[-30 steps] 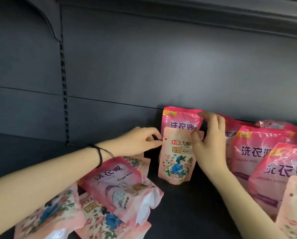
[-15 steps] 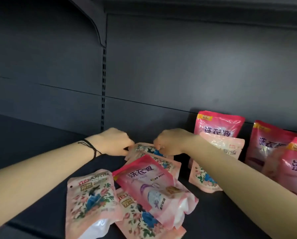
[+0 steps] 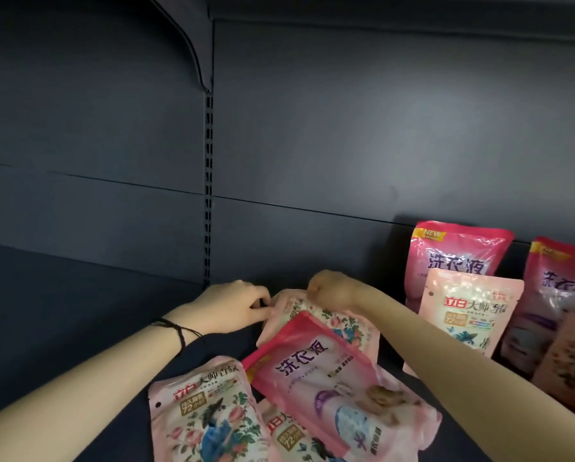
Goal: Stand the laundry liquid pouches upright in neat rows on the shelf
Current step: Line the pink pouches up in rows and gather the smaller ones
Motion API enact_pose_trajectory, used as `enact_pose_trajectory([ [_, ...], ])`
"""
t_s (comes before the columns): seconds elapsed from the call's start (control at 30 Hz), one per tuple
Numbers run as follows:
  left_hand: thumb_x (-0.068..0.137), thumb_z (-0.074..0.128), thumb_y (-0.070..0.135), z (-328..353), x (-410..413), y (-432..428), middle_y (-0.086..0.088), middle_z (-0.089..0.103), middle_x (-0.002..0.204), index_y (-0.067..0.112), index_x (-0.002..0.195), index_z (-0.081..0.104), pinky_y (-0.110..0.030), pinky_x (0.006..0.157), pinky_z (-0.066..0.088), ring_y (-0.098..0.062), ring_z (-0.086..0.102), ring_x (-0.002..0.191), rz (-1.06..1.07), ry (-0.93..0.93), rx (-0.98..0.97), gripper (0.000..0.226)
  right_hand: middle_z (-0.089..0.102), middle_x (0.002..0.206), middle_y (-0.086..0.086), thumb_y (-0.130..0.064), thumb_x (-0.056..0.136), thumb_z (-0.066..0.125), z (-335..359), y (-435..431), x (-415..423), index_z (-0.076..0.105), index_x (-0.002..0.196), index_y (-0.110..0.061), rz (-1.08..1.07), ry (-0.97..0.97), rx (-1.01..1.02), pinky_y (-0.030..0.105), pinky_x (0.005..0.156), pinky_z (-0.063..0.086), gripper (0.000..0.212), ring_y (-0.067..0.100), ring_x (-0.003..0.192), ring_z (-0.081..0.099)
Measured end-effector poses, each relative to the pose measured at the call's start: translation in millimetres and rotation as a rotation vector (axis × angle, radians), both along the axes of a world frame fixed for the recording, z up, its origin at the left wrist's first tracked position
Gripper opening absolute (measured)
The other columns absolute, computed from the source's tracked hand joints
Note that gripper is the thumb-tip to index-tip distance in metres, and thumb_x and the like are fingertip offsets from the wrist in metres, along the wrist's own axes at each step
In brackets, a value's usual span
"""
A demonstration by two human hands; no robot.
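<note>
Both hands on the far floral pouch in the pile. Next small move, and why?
Probably lift it clear. Left hand and right hand pinch the floral pouch's top corners, but the pink pouch overlaps its lower part; then stand it left of the upright floral pouch.

Slotted upright rail [image 3: 208,195] ran vertically up dark back panel [image 3: 346,128]. Curved bracket [image 3: 192,45] met rail at its top, on left. Horizontal seam [image 3: 112,181] crossed panel on both sides of rail, about mid-height.
</note>
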State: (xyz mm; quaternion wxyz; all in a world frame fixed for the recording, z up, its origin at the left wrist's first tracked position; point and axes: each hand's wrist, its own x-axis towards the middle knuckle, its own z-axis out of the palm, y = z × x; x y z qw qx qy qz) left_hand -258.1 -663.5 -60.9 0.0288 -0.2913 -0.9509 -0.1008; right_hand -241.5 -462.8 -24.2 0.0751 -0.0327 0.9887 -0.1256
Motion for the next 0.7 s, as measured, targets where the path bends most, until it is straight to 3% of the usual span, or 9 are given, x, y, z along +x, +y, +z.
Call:
enact_pose_trajectory([
  [0.07,0.092,0.049,0.054,1,1,0,0.010,0.061,0.117,0.028,0.124,0.057,-0.033,0.089,0.051,-0.008,0.059,0.104,0.068,-0.158,0.254,0.042,0.066,0.106,0.016,-0.012,0.098,0.035,8,3,0,0.061,0.107,0.001,-0.004,0.111,-0.054,0.027,0.067,0.039,0.030,0.023,0.083,0.059],
  [0.13,0.092,0.056,0.047,3,4,1,0.007,0.063,0.118,0.024,0.121,0.060,-0.032,0.095,0.049,-0.009,0.059,0.107,0.104,-0.368,0.545,0.038,0.063,0.096,0.009,-0.013,0.099,0.035,18,4,3,0.059,0.102,-0.008,-0.016,0.249,-0.151,0.027,0.064,0.039,0.024,0.020,0.078,0.055],
  [0.23,0.092,0.061,0.035,8,12,4,0.002,0.070,0.113,0.022,0.113,0.063,-0.033,0.091,0.053,-0.010,0.066,0.103,0.089,-0.649,0.904,0.025,0.055,0.079,-0.001,-0.013,0.099,0.037,29,6,8,0.053,0.090,-0.013,-0.038,0.467,-0.313,0.026,0.053,0.038,0.019,0.019,0.072,0.053],
  [0.3,0.090,0.065,0.026,14,18,9,-0.003,0.071,0.111,0.016,0.110,0.062,-0.031,0.084,0.055,-0.014,0.068,0.101,0.084,-0.700,1.134,0.023,0.061,0.084,0.004,-0.014,0.100,0.039,34,4,16,0.052,0.087,-0.013,-0.047,0.538,-0.531,0.028,0.062,0.047,0.019,0.024,0.078,0.060],
  [0.4,0.085,0.070,0.016,32,28,16,-0.010,0.071,0.108,0.008,0.099,0.055,-0.031,0.079,0.056,-0.023,0.069,0.100,0.109,-0.647,1.452,0.022,0.069,0.093,0.012,-0.017,0.102,0.039,38,-1,36,0.053,0.085,-0.013,-0.080,0.489,-0.964,0.043,0.074,0.057,0.022,0.028,0.085,0.069],
  [0.5,0.086,0.068,0.011,52,46,24,-0.010,0.073,0.103,0.008,0.104,0.057,-0.027,0.068,0.057,-0.021,0.072,0.092,0.057,-0.580,1.573,0.021,0.073,0.086,0.006,-0.017,0.103,0.040,41,-2,59,0.056,0.091,-0.011,-0.081,0.442,-1.261,0.035,0.064,0.059,0.021,0.020,0.077,0.073],
  [0.57,0.088,0.066,0.010,61,63,30,-0.005,0.075,0.099,0.011,0.109,0.060,-0.022,0.062,0.056,-0.018,0.073,0.088,0.014,-0.530,1.600,0.023,0.075,0.084,0.003,-0.017,0.102,0.040,42,4,77,0.057,0.095,-0.009,-0.065,0.481,-1.328,0.032,0.062,0.058,0.020,0.019,0.077,0.073],
  [0.7,0.092,0.061,0.014,70,103,60,-0.003,0.075,0.099,0.014,0.105,0.069,-0.023,0.064,0.057,-0.018,0.072,0.090,-0.084,-0.512,1.549,0.015,0.075,0.082,0.002,-0.015,0.102,0.041,42,28,122,0.055,0.096,-0.007,-0.021,0.567,-1.483,0.024,0.056,0.055,0.017,0.014,0.074,0.073],
])
